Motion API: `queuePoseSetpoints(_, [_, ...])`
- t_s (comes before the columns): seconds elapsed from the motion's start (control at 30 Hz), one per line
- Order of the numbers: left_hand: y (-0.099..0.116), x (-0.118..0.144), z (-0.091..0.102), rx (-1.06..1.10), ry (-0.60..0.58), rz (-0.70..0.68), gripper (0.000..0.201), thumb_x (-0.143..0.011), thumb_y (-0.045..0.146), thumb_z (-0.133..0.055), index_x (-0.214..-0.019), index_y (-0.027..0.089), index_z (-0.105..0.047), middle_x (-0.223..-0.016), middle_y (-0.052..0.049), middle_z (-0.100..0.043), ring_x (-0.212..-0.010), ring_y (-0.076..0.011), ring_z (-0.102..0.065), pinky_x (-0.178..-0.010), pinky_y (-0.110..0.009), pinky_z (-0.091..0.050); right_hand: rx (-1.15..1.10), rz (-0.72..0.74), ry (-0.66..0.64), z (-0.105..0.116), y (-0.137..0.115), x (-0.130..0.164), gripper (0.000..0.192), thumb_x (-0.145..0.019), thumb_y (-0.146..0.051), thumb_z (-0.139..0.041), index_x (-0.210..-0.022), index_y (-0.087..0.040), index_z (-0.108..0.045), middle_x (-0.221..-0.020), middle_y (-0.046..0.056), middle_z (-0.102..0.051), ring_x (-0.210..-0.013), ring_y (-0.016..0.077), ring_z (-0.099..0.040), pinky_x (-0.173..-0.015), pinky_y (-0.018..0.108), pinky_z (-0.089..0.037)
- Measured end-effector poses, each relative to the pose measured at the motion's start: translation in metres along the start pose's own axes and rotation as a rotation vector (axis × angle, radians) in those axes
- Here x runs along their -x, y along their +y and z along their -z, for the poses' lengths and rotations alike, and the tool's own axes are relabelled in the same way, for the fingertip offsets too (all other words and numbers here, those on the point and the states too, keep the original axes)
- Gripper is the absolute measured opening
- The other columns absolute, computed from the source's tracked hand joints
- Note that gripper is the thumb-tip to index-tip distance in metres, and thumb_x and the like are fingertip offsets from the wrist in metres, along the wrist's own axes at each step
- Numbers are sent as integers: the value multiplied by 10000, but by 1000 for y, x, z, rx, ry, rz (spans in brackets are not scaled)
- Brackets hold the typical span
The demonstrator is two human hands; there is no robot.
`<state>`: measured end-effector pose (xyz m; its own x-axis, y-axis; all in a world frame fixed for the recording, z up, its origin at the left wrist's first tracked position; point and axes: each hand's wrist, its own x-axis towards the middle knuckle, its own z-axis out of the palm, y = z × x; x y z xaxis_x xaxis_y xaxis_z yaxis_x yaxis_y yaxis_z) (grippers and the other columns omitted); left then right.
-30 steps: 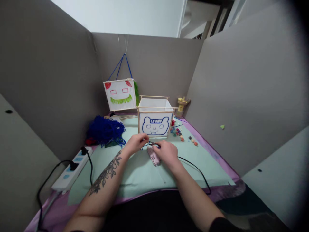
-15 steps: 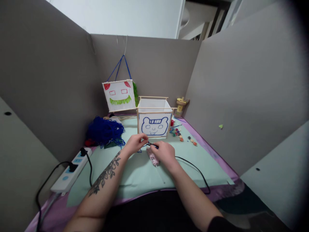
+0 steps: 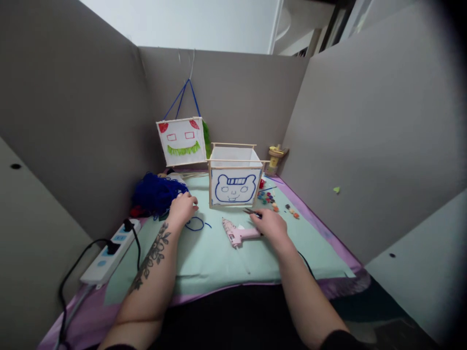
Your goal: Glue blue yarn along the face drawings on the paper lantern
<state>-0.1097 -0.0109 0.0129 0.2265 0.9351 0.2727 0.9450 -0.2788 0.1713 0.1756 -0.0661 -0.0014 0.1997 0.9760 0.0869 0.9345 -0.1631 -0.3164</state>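
My right hand (image 3: 270, 224) is closed around small dark-handled scissors (image 3: 252, 212), whose blades point left, just in front of the white box (image 3: 235, 187). My left hand (image 3: 183, 208) is at the right edge of a heap of blue yarn (image 3: 155, 194). Its fingers are bent and apart, and I see nothing held in them. Beneath it a loop of blue yarn (image 3: 195, 224) curls on the green sheet, with a short snipped bit beside it. Between my hands lies a pink glue gun (image 3: 233, 236), its handle reaching toward my right wrist.
A wood-framed panel (image 3: 184, 141) with a drawn face hangs from blue cords at the back. On the left edge is a white power strip (image 3: 109, 257) with plugs. Several coloured beads (image 3: 267, 197) lie right of the box. Grey panels enclose the sides.
My hands have moved apart: the left went left toward the yarn heap, the right moved right with the scissors. The glue gun's handle has come into view, and loose yarn lies on the sheet.
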Motion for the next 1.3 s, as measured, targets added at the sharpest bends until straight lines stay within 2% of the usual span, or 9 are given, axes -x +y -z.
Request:
queuePoseSetpoints(0.1, [7,1,-7,167,-249,-253,167,-733,254,-586,-859,213,-687,-949,-58,-622,-895,-206,-562,-765,-272,-415,89,-25,-72,0,20,-6,353,-797,-421,-493,-1054,-276,-685,-968,91,-683,-923,265,-604,-722,343,-422])
queuePoseSetpoints(0.2, [16,1,-21,171,-426,-344,218,-664,208,-611,-870,219,-682,-942,-49,-617,-884,-202,-562,-756,-265,-418,156,-8,-47,-6,24,-5,408,-798,-439,-514,-1109,-215,-655,-1078,149,-633,-1054,319,-531,-797,408,-406])
queuePoseSetpoints(0.37, [18,-1,-33,157,-380,-337,106,-692,140,-525,-686,176,-625,-843,-70,-591,-868,-208,-539,-769,-295,-410,-17,169,31,-14,10,2,386,-820,-345,-497,-1148,-192,-631,-1111,129,-619,-1044,279,-524,-863,387,-395])
queuePoseSetpoints(0.47, [26,-3,-28,505,-188,-318,103,-776,200,-474,-753,176,-572,-802,-39,-565,-790,-166,-514,-739,-282,-411,-253,292,99,-13,-1,8,296,-807,-251,-494,-1023,-178,-683,-1021,96,-659,-990,230,-558,-891,349,-396])
queuePoseSetpoints(0.57, [47,-2,-24,1005,-77,-190,131,-800,309,-517,-808,179,-511,-720,9,-522,-660,-117,-476,-627,-237,-391,-572,400,188,-12,-12,15,225,-786,-228,-508,-901,-181,-696,-928,67,-676,-918,191,-588,-859,316,-429])
queuePoseSetpoints(0.67, [68,1,-29,1395,-137,-65,268,-715,340,-659,-845,175,-492,-670,37,-512,-594,-85,-462,-565,-201,-354,-842,382,195,-16,-24,21,204,-760,-266,-551,-889,-186,-688,-900,58,-677,-815,173,-605,-777,304,-473])
queuePoseSetpoints(0.77, [81,5,-36,1584,-252,22,370,-650,348,-737,-858,173,-485,-632,50,-521,-523,-58,-433,-515,-182,-309,-1007,305,103,-24,-31,22,238,-724,-295,-601,-915,-177,-681,-905,63,-687,-751,169,-607,-727,313,-490])
queuePoseSetpoints(0.93, [86,9,-37,1655,-342,35,402,-605,320,-783,-797,167,-464,-533,82,-474,-454,-36,-382,-476,-168,-240,-1144,245,57,-32,-35,20,218,-707,-316,-630,-858,-163,-668,-807,47,-684,-720,162,-596,-699,297,-478])
queuePoseSetpoints(1.3, [85,12,-37,1606,-459,37,430,-553,319,-807,-740,165,-451,-503,74,-500,-430,-43,-422,-455,-166,-238,-1164,285,-28,-32,-30,18,171,-677,-327,-659,-726,-163,-655,-691,16,-657,-645,149,-571,-635,264,-442])
